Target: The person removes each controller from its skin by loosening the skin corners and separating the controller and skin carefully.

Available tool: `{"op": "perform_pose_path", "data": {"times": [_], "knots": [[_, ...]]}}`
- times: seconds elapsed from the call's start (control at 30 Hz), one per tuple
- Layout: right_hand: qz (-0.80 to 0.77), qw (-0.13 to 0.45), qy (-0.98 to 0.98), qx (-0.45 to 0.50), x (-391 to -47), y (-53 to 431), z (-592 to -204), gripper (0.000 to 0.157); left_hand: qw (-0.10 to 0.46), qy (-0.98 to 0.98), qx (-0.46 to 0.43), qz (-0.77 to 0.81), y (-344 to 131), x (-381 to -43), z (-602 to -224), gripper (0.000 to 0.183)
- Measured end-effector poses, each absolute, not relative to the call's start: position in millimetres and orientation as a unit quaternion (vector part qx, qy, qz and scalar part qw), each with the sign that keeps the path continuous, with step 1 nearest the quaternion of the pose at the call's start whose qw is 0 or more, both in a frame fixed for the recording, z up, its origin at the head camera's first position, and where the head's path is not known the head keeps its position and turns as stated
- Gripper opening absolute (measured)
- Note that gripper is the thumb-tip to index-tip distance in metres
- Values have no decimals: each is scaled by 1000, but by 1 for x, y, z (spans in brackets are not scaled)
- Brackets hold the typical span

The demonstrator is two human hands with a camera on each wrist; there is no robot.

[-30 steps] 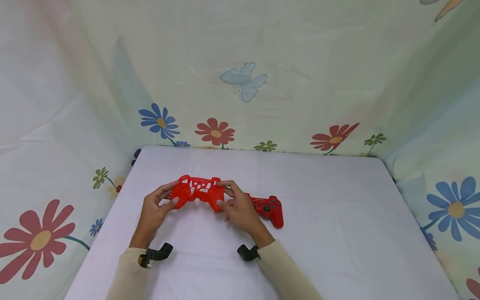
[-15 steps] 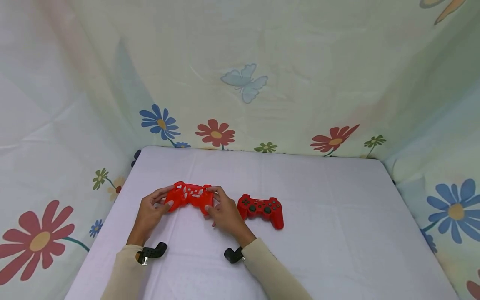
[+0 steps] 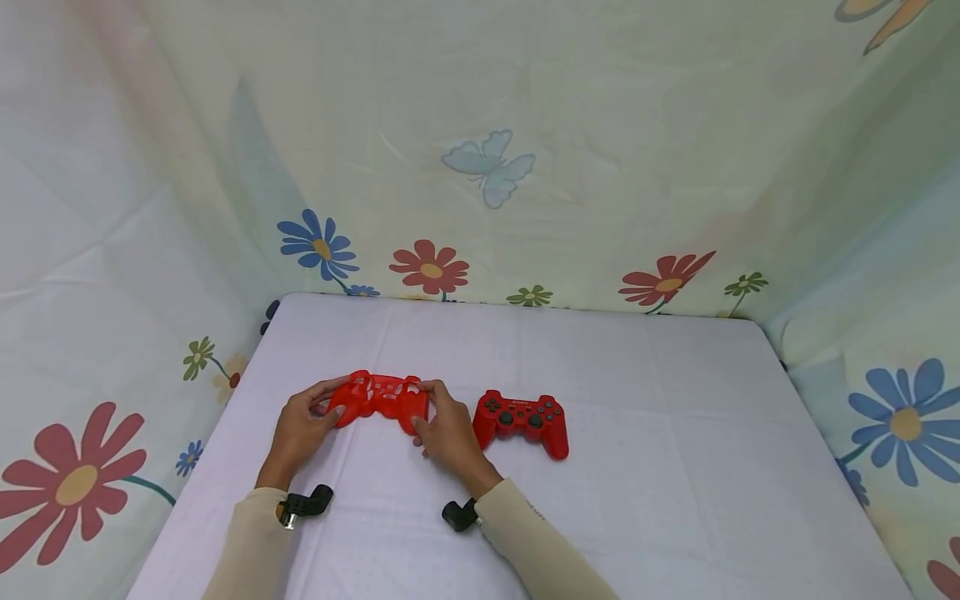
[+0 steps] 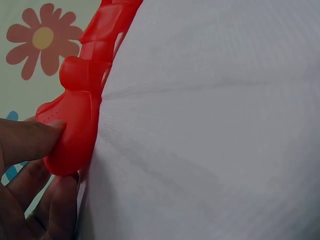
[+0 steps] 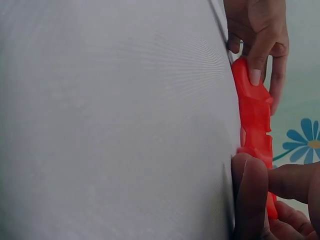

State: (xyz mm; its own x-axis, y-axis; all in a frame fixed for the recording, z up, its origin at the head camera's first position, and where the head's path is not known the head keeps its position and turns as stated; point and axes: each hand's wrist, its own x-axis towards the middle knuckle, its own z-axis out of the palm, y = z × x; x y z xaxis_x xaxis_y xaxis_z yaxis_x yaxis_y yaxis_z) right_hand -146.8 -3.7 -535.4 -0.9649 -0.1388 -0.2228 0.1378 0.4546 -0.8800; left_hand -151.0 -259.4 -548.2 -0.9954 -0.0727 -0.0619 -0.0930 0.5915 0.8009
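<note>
A bright red game controller cover (image 3: 378, 395) with several cut-outs lies low over the left part of the table, held between both hands. My left hand (image 3: 298, 432) pinches its left grip, thumb on top and fingers beneath; the left wrist view shows the thumb pressing the cover's rounded end (image 4: 75, 125). At the opposite grip, my right hand (image 3: 450, 435) pinches with thumb and fingers, which hide part of the cover (image 5: 256, 120) in the right wrist view. A darker red game controller (image 3: 521, 422) with black thumbsticks lies face up just right of my right hand.
A white cloth covers the table (image 3: 660, 467). Behind it hangs a pale curtain (image 3: 585, 167) printed with flowers and a butterfly, which also runs along both sides. Each wrist carries a small black camera, such as the left wrist camera (image 3: 307, 502).
Both hands have brought the controller cover left and down toward the table, then lowered it slightly more. The game controller, partly hidden by the right hand before, now shows in full.
</note>
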Motion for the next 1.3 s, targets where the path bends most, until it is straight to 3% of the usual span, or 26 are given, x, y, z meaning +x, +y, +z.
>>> {"op": "perform_pose_path", "data": {"times": [0.4,0.67,0.87,0.93,1.3], "knots": [[-482,89,872,-11,-142,-4,-533,70,-20,916,-45,398,-251,-147,-548,54],[-434,-3,897,-81,-135,1,-518,70,-109,916,-50,383,-240,-140,-544,59],[-456,-41,877,-148,-129,17,-496,62,-172,900,6,400,-219,-137,-533,67],[-463,-63,868,-170,-127,23,-491,66,-184,896,24,405,-209,-137,-529,69],[-455,-158,853,-201,-127,77,-481,75,-160,873,85,453,-146,-137,-516,74]]}}
